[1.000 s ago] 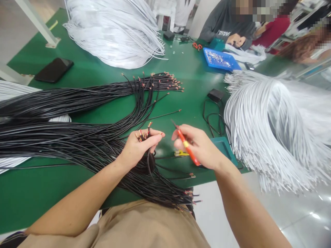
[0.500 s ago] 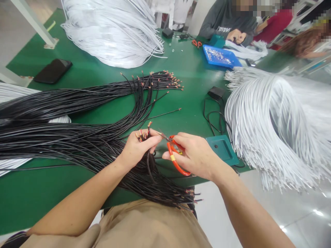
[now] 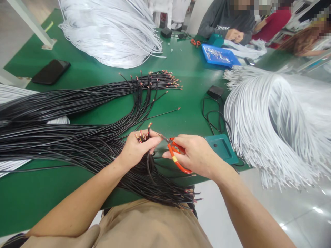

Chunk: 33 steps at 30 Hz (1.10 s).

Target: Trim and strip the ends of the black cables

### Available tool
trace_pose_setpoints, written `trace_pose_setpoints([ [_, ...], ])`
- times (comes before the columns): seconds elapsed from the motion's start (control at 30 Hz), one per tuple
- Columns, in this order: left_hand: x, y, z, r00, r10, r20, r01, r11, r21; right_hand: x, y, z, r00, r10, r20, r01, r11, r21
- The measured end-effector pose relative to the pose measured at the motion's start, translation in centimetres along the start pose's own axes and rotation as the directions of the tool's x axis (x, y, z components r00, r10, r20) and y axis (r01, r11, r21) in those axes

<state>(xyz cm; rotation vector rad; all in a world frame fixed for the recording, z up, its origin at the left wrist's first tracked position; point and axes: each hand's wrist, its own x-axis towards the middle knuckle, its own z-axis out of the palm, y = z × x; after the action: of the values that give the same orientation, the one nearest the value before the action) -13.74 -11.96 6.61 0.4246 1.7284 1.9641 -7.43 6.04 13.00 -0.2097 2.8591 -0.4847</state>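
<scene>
My left hand (image 3: 138,146) is closed around several black cables (image 3: 148,165), whose stripped ends with red, yellow and white wires stick up past the fingers. My right hand (image 3: 198,153) grips orange-handled scissors (image 3: 178,160), or a similar cutter. Its thin metal tips point left and meet the left fingertips; what lies between the tips is too small to tell. Below and left of my hands spreads a large bundle of black cables (image 3: 64,141). A second black bundle (image 3: 103,84), with bared copper-coloured ends, lies behind it on the green table (image 3: 188,117).
Bundles of white cable lie at the back (image 3: 111,34) and right (image 3: 258,113). A black phone (image 3: 51,71), a blue tray (image 3: 219,55), a black adapter (image 3: 215,92) with its cord and a green device (image 3: 222,148) are on the table. Co-workers (image 3: 227,20) sit across.
The cutter and my right hand have shifted very slightly to the right. The left hand keeps its hold on the cables. The whole view has moved slightly.
</scene>
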Motion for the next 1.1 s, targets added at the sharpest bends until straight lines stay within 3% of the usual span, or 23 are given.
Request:
trace_pose_setpoints([
  [0.9,0.1,0.2,0.0,0.999,-0.013,0.033,0.011,0.998,0.066,0.3,1.0,0.6,0.999,0.048,0.018,-0.048,0.999,-0.009],
  [1.0,0.1,0.1,0.0,0.999,-0.016,0.029,0.015,0.999,0.042,1.6,2.7,0.0,0.984,0.178,-0.017,-0.179,0.984,-0.028],
  [1.1,0.0,0.0,0.0,1.000,-0.013,0.013,0.012,0.999,0.033,3.9,6.0,-0.1,0.908,0.409,-0.087,-0.418,0.896,-0.149],
])
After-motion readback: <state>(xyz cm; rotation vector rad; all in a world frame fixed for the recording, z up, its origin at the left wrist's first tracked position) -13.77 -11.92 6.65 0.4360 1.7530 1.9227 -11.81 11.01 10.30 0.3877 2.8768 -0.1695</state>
